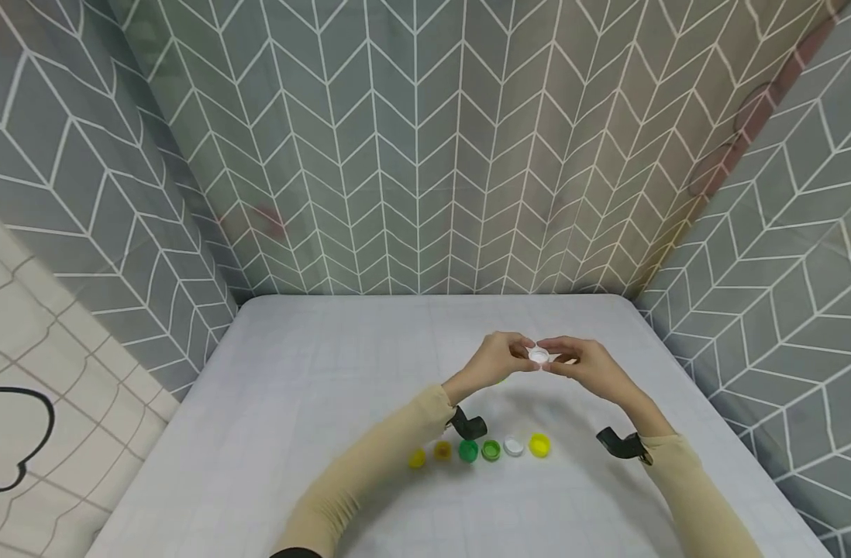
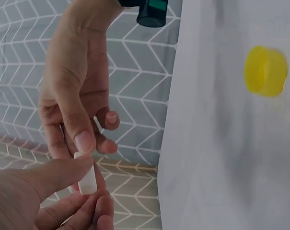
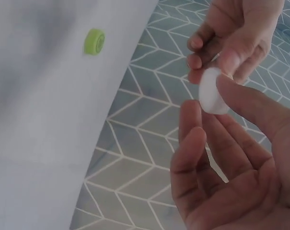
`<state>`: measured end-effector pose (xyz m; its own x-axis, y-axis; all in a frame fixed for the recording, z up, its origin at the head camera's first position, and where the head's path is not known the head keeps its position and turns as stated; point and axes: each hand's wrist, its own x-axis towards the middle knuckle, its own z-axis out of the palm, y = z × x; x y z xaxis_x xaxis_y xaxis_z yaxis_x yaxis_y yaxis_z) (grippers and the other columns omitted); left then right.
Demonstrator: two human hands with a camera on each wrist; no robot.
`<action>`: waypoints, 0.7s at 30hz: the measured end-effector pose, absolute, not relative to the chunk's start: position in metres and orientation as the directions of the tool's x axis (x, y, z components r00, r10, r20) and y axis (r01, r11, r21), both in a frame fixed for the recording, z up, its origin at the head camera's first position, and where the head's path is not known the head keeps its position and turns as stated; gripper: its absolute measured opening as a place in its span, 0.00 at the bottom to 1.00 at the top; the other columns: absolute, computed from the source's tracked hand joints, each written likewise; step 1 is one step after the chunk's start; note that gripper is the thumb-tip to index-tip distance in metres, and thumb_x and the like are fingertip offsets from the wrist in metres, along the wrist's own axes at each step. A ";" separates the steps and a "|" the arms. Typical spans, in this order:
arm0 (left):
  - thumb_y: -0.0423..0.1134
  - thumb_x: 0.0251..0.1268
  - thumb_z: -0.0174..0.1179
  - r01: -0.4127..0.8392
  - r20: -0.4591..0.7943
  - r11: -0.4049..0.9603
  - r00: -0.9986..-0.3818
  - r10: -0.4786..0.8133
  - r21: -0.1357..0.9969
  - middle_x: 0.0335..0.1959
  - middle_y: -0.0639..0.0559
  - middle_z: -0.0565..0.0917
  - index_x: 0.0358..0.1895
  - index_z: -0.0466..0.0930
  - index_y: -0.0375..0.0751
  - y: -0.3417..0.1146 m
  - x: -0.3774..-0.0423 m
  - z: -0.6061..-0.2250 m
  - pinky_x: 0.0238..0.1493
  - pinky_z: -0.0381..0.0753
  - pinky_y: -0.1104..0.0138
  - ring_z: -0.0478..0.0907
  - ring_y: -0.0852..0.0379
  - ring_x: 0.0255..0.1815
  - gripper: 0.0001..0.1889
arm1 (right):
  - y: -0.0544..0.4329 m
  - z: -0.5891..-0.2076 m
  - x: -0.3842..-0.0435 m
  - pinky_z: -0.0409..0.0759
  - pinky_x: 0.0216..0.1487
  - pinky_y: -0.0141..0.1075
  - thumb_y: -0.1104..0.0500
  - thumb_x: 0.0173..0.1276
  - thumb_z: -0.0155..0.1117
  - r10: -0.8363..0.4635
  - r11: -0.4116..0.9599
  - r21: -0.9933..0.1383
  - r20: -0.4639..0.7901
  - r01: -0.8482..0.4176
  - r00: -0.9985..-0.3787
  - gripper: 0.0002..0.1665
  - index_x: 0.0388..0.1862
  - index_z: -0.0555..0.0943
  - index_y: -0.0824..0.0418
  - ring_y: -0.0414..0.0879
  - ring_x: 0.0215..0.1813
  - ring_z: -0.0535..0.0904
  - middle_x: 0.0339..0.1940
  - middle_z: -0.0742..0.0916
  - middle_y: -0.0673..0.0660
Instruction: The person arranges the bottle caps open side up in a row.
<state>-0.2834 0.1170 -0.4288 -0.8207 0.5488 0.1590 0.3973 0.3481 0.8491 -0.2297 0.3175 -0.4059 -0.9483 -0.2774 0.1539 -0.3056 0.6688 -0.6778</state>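
A small round white bottle cap (image 1: 539, 355) is held up above the far part of the table, between both hands. My left hand (image 1: 498, 356) pinches it from the left with thumb and fingers. From the right, my right hand (image 1: 584, 363) grips the same cap's edge with thumb and fingertips. In the left wrist view the white cap (image 2: 87, 181) shows edge-on, thumbs of both hands at its rim. The right wrist view has the cap (image 3: 212, 91) tilted, its face partly covered by a thumb.
On the white-covered table (image 1: 293, 372), a row of caps lies below the hands: yellow (image 1: 416, 459), darker yellow (image 1: 442, 450), green (image 1: 468, 451), light green (image 1: 491, 450), white (image 1: 513, 446) and yellow (image 1: 539, 445). Another light green cap (image 3: 94, 42) sits apart. A patterned curtain (image 1: 411, 155) hangs behind.
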 end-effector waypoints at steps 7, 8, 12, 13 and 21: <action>0.38 0.56 0.70 0.439 0.190 0.338 -0.799 0.570 0.833 0.34 0.55 0.83 0.47 0.82 0.39 0.128 -0.259 -0.433 0.34 0.77 0.77 0.79 0.65 0.33 0.16 | 0.325 -0.406 -0.209 0.80 0.39 0.32 0.57 0.63 0.69 -0.288 0.712 -0.618 0.173 -0.332 -0.942 0.22 0.55 0.81 0.63 0.43 0.40 0.82 0.46 0.87 0.58; 0.39 0.56 0.70 0.461 0.201 0.357 -0.796 0.570 0.813 0.36 0.54 0.83 0.47 0.82 0.40 0.129 -0.256 -0.433 0.36 0.76 0.78 0.79 0.63 0.36 0.15 | 0.326 -0.405 -0.206 0.80 0.39 0.32 0.57 0.62 0.70 -0.289 0.722 -0.607 0.172 -0.333 -0.942 0.21 0.53 0.81 0.63 0.43 0.40 0.81 0.46 0.87 0.57; 0.48 0.53 0.72 0.555 0.240 0.497 -0.792 0.562 0.667 0.46 0.55 0.79 0.45 0.84 0.48 0.137 -0.245 -0.435 0.46 0.69 0.74 0.74 0.58 0.48 0.16 | 0.334 -0.401 -0.195 0.78 0.39 0.34 0.56 0.59 0.72 -0.293 0.759 -0.561 0.157 -0.329 -0.943 0.20 0.50 0.83 0.60 0.47 0.42 0.80 0.46 0.87 0.54; 0.50 0.52 0.72 0.573 0.250 0.530 -0.791 0.559 0.625 0.48 0.55 0.78 0.44 0.85 0.50 0.139 -0.242 -0.436 0.48 0.67 0.72 0.72 0.58 0.50 0.17 | 0.336 -0.400 -0.193 0.77 0.39 0.34 0.56 0.59 0.73 -0.303 0.765 -0.549 0.153 -0.336 -0.940 0.20 0.50 0.83 0.59 0.49 0.44 0.79 0.47 0.86 0.55; 0.60 0.50 0.70 0.640 0.259 0.665 -0.766 0.588 0.384 0.54 0.59 0.75 0.40 0.84 0.59 0.154 -0.221 -0.451 0.51 0.65 0.64 0.66 0.59 0.54 0.17 | 0.345 -0.402 -0.179 0.77 0.48 0.50 0.55 0.55 0.75 -0.373 0.791 -0.516 0.018 -0.328 -0.928 0.21 0.47 0.81 0.56 0.59 0.53 0.76 0.48 0.84 0.54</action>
